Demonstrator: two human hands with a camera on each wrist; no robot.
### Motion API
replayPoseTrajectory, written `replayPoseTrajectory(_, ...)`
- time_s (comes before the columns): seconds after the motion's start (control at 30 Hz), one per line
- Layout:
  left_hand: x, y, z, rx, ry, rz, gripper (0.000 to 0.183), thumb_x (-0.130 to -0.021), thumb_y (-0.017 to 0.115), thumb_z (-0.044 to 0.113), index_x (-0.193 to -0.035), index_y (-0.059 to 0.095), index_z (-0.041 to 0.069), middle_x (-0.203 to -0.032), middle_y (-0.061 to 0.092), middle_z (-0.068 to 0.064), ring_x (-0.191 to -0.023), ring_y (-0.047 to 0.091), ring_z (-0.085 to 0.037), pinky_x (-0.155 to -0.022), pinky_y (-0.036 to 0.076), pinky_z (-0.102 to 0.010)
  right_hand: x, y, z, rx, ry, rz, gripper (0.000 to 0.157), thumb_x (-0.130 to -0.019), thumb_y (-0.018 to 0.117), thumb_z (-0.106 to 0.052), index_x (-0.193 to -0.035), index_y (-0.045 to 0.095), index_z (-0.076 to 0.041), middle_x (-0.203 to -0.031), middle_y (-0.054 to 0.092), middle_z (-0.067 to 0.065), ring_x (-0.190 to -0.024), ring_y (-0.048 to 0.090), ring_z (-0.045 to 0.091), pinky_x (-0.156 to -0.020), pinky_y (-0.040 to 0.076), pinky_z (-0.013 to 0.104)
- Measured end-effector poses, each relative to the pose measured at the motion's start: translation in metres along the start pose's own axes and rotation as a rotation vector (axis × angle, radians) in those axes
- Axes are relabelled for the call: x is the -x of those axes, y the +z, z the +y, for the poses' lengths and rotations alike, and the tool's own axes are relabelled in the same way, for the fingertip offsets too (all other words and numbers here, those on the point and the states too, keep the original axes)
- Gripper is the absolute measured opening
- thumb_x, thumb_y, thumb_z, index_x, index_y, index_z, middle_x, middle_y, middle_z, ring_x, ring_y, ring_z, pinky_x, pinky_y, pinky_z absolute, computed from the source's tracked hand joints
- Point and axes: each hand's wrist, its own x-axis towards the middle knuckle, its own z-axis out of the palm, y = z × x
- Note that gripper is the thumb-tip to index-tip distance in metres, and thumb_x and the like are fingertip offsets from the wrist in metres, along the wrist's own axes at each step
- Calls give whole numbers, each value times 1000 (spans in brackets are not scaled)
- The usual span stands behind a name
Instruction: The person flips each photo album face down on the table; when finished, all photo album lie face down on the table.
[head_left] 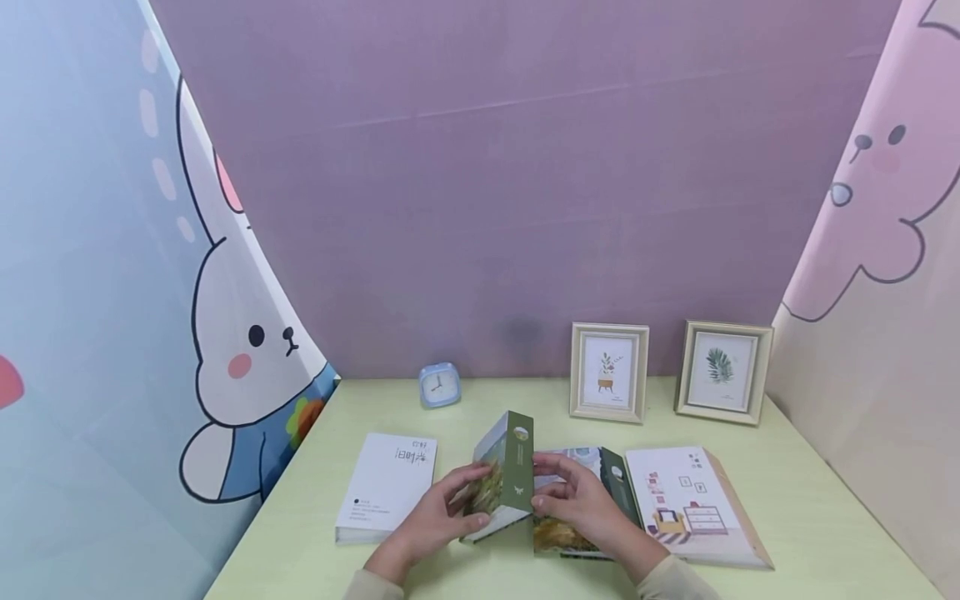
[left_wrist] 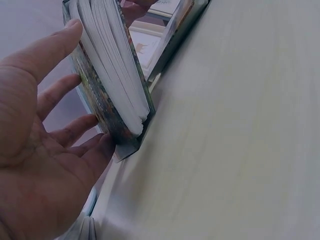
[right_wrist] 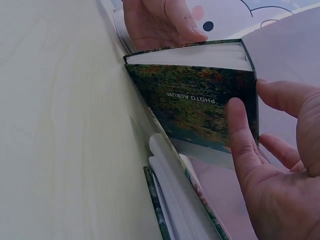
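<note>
Both hands hold a photo album (head_left: 517, 467), raised on edge and tilted, with its green spine toward the right. My left hand (head_left: 441, 515) grips its left cover, the thumb near the page edge in the left wrist view. The fingers of my right hand (head_left: 587, 504) pinch the spine side. In the right wrist view, the album's dark painted cover (right_wrist: 175, 107) shows upside-down "PHOTO ALBUM" lettering. A second green-spined album (head_left: 620, 490) lies flat under the right hand, partly hidden by it. Left of my left hand lies a white book (head_left: 382, 487).
A white book with a furniture drawing (head_left: 693, 508) lies to the right of the second album. Along the back of the pale table (head_left: 285, 550) stand a blue clock (head_left: 439, 386) and two picture frames, one with a potted plant (head_left: 609, 372), one with a green leaf (head_left: 723, 372).
</note>
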Motion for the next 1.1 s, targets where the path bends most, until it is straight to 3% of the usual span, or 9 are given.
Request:
replayPoseTrajectory(0.17, 0, 0, -1, -34, -2, 11, 65, -96, 77, 14, -155, 49, 13, -169, 28, -16, -155, 23, -44, -124, 21, -60, 1, 2, 1, 34, -3, 12, 68, -94, 75, 2, -152, 41, 11, -141, 50, 34, -105, 72, 29, -88, 63, 37)
replayPoseTrajectory(0.33, -1, 0, -1, -73, -9, 37, 67, -94, 79, 16, -153, 50, 11, -168, 26, -21, -154, 23, -46, -124, 19, -61, 2, 5, 5, 106, 25, 63, 66, -90, 77, 3, -149, 48, 10, -127, 60, 31, -99, 72, 27, -82, 64, 32)
replayPoseTrajectory(0.57, 0, 1, -1, -84, -17, 58, 66, -92, 82, 16, -151, 53, 9, -167, 27, -23, -155, 21, -46, -125, 16, -59, 0, 7, 8, 209, 2, 108, 60, -87, 80, 4, -142, 56, 10, -134, 54, 26, -96, 70, 25, -77, 63, 28)
replayPoseTrajectory(0.87, -2, 1, -3, -106, -51, 86, 67, -90, 84, 20, -149, 54, 9, -167, 28, -22, -154, 24, -44, -125, 17, -55, -3, 10, 6, 332, 29, 150, 55, -88, 82, -2, -138, 61, 7, -117, 65, 16, -90, 67, 22, -71, 61, 25)
replayPoseTrajectory(1.1, -1, 2, -3, -141, -49, 107, 68, -88, 85, 18, -147, 54, 6, -165, 31, -23, -154, 26, -45, -125, 17, -58, -3, 14, 6, 412, 49, 164, 53, -87, 82, -4, -135, 64, 7, -134, 60, 20, -92, 67, 21, -74, 62, 26)
